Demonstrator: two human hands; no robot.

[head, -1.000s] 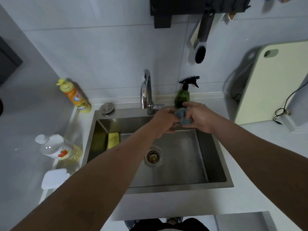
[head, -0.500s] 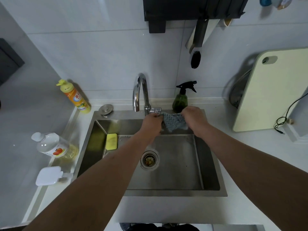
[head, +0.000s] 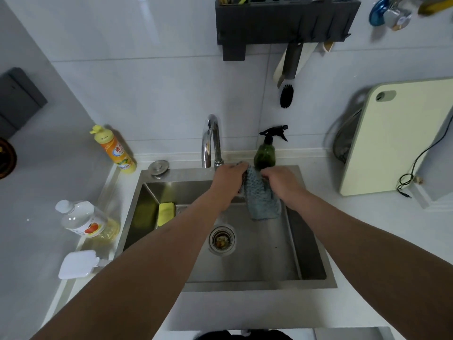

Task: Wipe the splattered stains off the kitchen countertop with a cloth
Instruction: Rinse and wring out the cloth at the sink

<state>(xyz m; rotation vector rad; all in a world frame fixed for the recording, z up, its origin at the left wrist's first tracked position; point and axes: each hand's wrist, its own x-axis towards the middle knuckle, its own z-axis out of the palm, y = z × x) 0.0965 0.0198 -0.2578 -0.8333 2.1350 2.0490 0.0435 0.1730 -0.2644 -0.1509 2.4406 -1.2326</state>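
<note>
A blue-grey cloth (head: 262,200) hangs unfolded over the back of the steel sink (head: 316,283). My left hand (head: 228,185) grips its upper left corner beside the base of the chrome faucet (head: 211,141). My right hand (head: 282,182) holds its upper right edge, just in front of the green spray bottle (head: 266,153). The cloth's lower end dangles free inside the basin. The white countertop (head: 367,217) runs around the sink; no stains show on it from here.
A yellow sponge (head: 165,213) lies in the sink's left corner, and a drain strainer (head: 221,239) holds food scraps. An orange detergent bottle (head: 115,149), a clear bottle (head: 83,219) and a white scrubber (head: 77,265) sit left. A cutting board (head: 397,136) leans right.
The cloth was bunched tight between both hands; the hands have since moved apart and it now hangs open and longer. The camera view has tilted up slightly.
</note>
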